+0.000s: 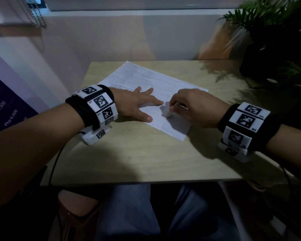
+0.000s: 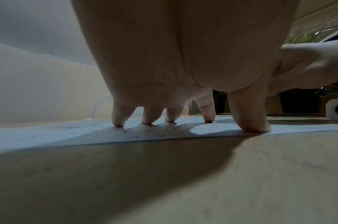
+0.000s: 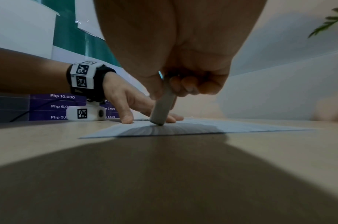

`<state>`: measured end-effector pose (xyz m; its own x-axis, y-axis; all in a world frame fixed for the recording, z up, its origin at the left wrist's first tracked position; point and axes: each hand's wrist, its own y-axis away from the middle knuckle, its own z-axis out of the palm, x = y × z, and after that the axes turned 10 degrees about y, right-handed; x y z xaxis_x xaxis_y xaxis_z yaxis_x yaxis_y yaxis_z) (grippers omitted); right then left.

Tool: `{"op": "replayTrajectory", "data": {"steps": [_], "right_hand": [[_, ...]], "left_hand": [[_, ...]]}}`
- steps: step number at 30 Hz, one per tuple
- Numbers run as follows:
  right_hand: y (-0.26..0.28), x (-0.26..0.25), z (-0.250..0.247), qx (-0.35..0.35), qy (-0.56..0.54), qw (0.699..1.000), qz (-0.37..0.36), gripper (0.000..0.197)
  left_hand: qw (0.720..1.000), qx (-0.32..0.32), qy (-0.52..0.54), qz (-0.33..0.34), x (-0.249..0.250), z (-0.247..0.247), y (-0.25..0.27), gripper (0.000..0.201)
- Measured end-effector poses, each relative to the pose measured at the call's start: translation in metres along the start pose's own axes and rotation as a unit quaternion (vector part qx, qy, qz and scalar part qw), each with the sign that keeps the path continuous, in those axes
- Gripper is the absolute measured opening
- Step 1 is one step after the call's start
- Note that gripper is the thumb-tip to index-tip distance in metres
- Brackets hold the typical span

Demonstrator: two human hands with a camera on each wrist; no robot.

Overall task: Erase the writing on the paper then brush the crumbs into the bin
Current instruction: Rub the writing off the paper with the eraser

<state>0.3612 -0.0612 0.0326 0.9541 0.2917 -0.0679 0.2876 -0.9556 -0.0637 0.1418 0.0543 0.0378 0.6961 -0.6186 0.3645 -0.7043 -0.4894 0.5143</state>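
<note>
A white sheet of paper [image 1: 146, 80] lies slanted on the light wooden table [image 1: 146, 153]. My left hand [image 1: 137, 103] presses flat on the paper's near left part, fingers spread and straight; its fingertips [image 2: 118, 122] touch the sheet [image 2: 49, 136]. My right hand [image 1: 195, 106] grips a pale stick eraser [image 3: 162, 109], tip down on the paper [image 3: 241, 127], just right of the left thumb. In the head view the eraser [image 1: 169, 113] is blurred. Small dark crumbs [image 2: 156, 131] speckle the paper under the left palm. No bin shows in any view.
A dark-potted green plant [image 1: 274, 49] stands at the table's back right. A pale wall [image 1: 129, 35] runs behind the table. A purple poster with prices [image 1: 5, 110] hangs at the left. The table's near edge [image 1: 137, 182] is above my knees.
</note>
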Motion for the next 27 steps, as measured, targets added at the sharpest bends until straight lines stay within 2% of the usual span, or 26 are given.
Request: {"op": "replayTrajectory", "data": {"steps": [4, 6, 9, 11, 14, 16, 19, 21, 24, 25, 27], "right_hand": [[0.01, -0.009, -0.001, -0.042, -0.095, 0.992, -0.069, 0.026], [0.007, -0.005, -0.002, -0.033, -0.102, 0.993, -0.04, 0.026], [0.003, 0.0, -0.001, 0.005, -0.007, 1.0, 0.005, 0.03], [0.005, -0.007, 0.001, -0.004, -0.012, 0.999, -0.032, 0.028], [0.012, -0.02, 0.001, -0.045, -0.099, 0.989, -0.098, 0.029], [0.009, -0.016, 0.001, -0.033, -0.107, 0.99, -0.081, 0.025], [0.004, -0.007, 0.001, 0.012, -0.024, 0.999, -0.018, 0.028], [0.006, -0.01, 0.001, 0.005, -0.017, 0.999, -0.033, 0.032], [0.012, -0.019, -0.001, -0.033, -0.101, 0.99, -0.088, 0.034], [0.012, -0.018, -0.002, -0.035, -0.117, 0.989, -0.08, 0.032], [0.007, -0.012, -0.002, -0.005, -0.078, 0.996, -0.039, 0.03]], "left_hand": [[1.0, -0.004, 0.003, 0.004, -0.002, 0.0, -0.001, 0.075], [1.0, -0.003, 0.003, 0.004, -0.004, 0.0, -0.002, 0.075], [1.0, -0.001, -0.001, 0.005, -0.005, 0.0, -0.003, 0.077], [1.0, -0.003, 0.0, 0.004, -0.006, 0.0, -0.004, 0.076], [1.0, -0.004, 0.002, 0.003, -0.007, 0.001, -0.005, 0.076], [1.0, -0.003, 0.0, 0.004, -0.006, 0.001, -0.005, 0.077], [1.0, -0.001, 0.0, 0.004, -0.006, 0.001, -0.005, 0.076], [1.0, -0.002, 0.002, 0.004, -0.006, 0.0, -0.005, 0.076], [1.0, -0.004, 0.001, 0.004, -0.007, 0.001, -0.006, 0.077], [1.0, -0.002, 0.001, 0.004, -0.007, 0.001, -0.006, 0.077], [1.0, 0.0, 0.0, 0.003, -0.005, 0.001, -0.004, 0.077]]}}
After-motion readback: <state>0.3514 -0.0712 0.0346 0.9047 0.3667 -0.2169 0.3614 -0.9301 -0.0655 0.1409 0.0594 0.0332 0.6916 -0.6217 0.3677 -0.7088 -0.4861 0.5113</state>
